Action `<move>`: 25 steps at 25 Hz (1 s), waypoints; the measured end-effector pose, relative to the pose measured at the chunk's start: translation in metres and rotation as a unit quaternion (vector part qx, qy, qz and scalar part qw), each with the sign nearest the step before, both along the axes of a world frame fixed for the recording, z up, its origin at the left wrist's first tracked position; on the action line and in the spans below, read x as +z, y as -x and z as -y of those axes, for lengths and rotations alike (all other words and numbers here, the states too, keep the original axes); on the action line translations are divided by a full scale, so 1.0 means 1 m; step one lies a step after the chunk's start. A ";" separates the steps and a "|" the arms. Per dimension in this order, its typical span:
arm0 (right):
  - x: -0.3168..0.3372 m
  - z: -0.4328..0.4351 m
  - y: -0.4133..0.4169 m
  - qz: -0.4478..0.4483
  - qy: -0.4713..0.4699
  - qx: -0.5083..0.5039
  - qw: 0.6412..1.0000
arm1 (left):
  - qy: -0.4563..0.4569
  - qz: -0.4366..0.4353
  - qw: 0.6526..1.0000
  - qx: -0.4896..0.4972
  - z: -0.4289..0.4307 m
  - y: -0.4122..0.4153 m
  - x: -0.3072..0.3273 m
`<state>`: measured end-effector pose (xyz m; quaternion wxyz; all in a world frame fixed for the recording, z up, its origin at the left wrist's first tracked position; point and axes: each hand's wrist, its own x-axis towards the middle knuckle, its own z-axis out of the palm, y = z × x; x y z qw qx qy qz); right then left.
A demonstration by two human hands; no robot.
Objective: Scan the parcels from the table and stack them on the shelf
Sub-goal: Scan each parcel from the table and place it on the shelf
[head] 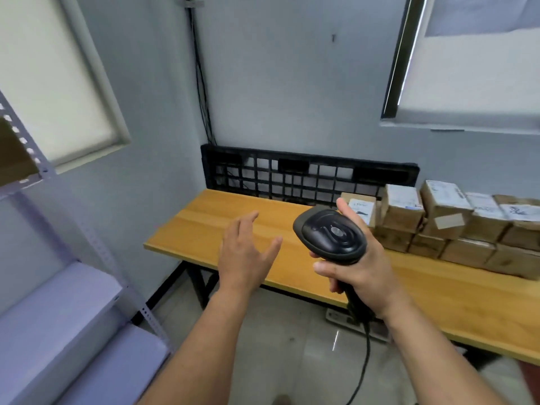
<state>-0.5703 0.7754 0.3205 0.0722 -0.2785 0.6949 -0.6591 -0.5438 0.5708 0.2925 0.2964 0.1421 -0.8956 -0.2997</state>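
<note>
My right hand (361, 268) grips the handle of a black barcode scanner (331, 235), its head pointing away over the wooden table (210, 217). My left hand (247, 251) hovers above the table's left part, fingers spread and holding nothing. Several brown cardboard parcels (455, 226) with white labels are stacked in rows on the right part of the table, just behind and right of the scanner. A grey metal shelf (67, 317) stands at the left; its lower boards carry nothing that I can see.
A black plastic pallet (292, 173) leans against the wall behind the table. The scanner's cable (365, 361) hangs to the floor near a power strip (336, 317) under the table. A brown box (14, 153) shows on the shelf's upper level at far left.
</note>
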 end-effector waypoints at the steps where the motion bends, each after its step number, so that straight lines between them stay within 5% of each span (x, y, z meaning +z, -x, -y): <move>1: -0.003 -0.009 0.008 0.003 -0.003 -0.018 1.000 | -0.001 0.002 1.000 -0.014 -0.008 0.013 -0.002; 14: -0.046 -0.075 0.184 0.084 -0.051 -0.216 0.971 | -0.045 0.109 0.981 -0.155 -0.059 0.241 -0.043; 25: -0.118 -0.055 0.276 0.202 -0.099 -0.257 0.940 | -0.108 0.261 0.927 -0.246 -0.064 0.364 -0.107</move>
